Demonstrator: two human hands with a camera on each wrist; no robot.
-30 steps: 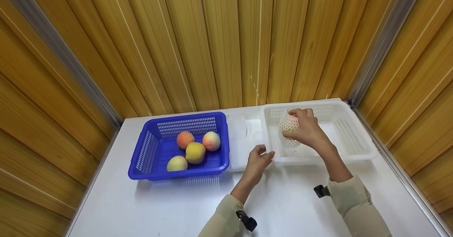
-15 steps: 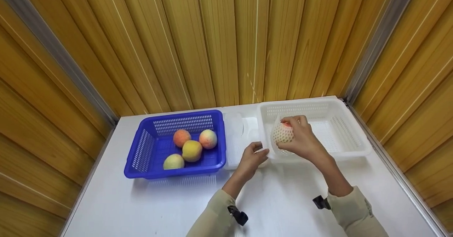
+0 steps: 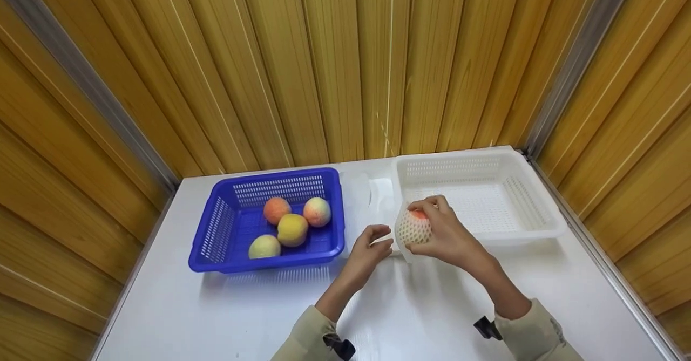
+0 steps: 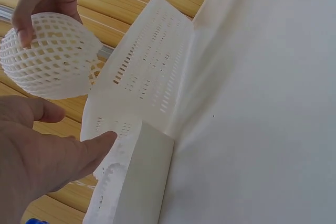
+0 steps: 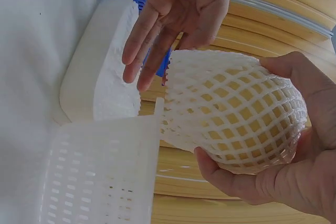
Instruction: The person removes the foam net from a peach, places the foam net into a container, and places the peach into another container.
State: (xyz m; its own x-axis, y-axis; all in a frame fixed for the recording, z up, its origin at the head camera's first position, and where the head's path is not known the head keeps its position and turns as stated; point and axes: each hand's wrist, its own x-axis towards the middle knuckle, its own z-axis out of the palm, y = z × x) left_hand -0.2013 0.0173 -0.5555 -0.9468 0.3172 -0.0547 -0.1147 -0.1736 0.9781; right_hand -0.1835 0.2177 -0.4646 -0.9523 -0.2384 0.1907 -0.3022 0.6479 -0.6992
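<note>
In the head view, my right hand grips a peach in a white foam net sleeve, held at the near left corner of the white basket. The right wrist view shows the foam net stretched over the yellowish fruit, with thumb and fingers around its rounded end. The sleeve's loose end points towards my left hand. That hand holds nothing; its fingers are spread and slightly bent, just left of the sleeve and apart from it.
On the left stands a blue basket with several bare peaches in it. A low white container sits between the two baskets on the white table. Wood-patterned panels enclose the back and sides.
My right hand has brought the netted peach out of the white basket, leftwards and nearer to me. My left hand has drawn back slightly left and down from the basket's corner.
</note>
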